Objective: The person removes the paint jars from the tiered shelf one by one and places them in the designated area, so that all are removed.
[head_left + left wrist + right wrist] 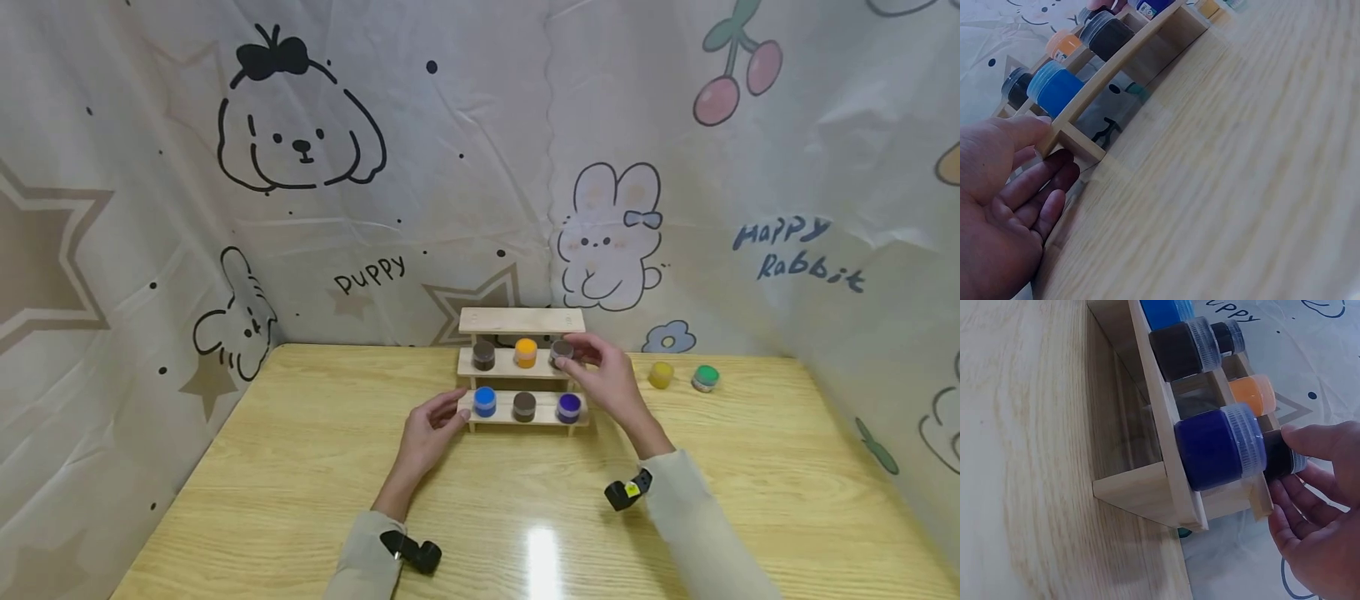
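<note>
A small three-tier wooden rack [521, 320] stands at the back of the table. My left hand [427, 433] holds the left end of its lowest shelf, thumb at the top edge and fingers curled below in the left wrist view. With thumb and fingers, my right hand [603, 379] grips a dark paint jar [1279, 456] at the right end of the middle shelf. Along that shelf stand an orange paint jar [526, 353] and another dark jar [483, 356]. The lowest shelf bears a blue jar [485, 402], a dark brown jar [524, 407] and a purple jar [569, 407].
To the right of the rack, a yellow jar [661, 375] and a green-topped jar [705, 378] stand on the wooden table [300, 483]. A printed cloth [465, 192] hangs close behind the rack and along both sides of the table.
</note>
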`<state>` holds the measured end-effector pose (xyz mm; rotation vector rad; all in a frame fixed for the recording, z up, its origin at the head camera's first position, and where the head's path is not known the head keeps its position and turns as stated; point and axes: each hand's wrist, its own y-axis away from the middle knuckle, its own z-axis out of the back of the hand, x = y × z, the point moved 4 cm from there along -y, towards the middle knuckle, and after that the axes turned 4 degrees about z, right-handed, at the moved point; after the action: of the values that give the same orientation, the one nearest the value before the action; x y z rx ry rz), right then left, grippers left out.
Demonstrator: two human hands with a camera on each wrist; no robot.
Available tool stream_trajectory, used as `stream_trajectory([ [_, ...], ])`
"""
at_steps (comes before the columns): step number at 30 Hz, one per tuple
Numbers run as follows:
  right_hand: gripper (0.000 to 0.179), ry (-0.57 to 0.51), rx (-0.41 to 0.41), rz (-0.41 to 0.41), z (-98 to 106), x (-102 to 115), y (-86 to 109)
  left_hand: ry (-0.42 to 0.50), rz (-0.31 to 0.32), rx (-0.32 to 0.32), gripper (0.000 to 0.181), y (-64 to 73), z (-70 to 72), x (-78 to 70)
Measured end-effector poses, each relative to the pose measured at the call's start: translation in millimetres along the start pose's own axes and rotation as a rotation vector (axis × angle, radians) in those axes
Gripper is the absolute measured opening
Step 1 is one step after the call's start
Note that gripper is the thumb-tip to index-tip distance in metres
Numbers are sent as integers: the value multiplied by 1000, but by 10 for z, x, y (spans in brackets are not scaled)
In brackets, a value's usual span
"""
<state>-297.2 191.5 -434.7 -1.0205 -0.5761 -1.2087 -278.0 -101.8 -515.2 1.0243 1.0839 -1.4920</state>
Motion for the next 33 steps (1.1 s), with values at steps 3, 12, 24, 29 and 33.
stream_trajectory([
  [3, 38, -17, -2, 0, 19, 9, 17, -12, -20, 11, 39, -15, 8, 8],
  [12, 37, -24, 6, 42, 169, 38, 113, 10, 6, 17, 39, -1, 16, -14],
  [24, 40, 0, -26, 37, 401, -8, 320, 7, 17, 28, 39, -3, 16, -14],
  [29, 39, 0, -51, 20, 479, -69, 384, 7, 22, 28, 39, -3, 17, 7],
  [33, 40, 8, -66, 1, 528, -131, 417, -1, 24, 26, 39, -3, 17, 3],
])
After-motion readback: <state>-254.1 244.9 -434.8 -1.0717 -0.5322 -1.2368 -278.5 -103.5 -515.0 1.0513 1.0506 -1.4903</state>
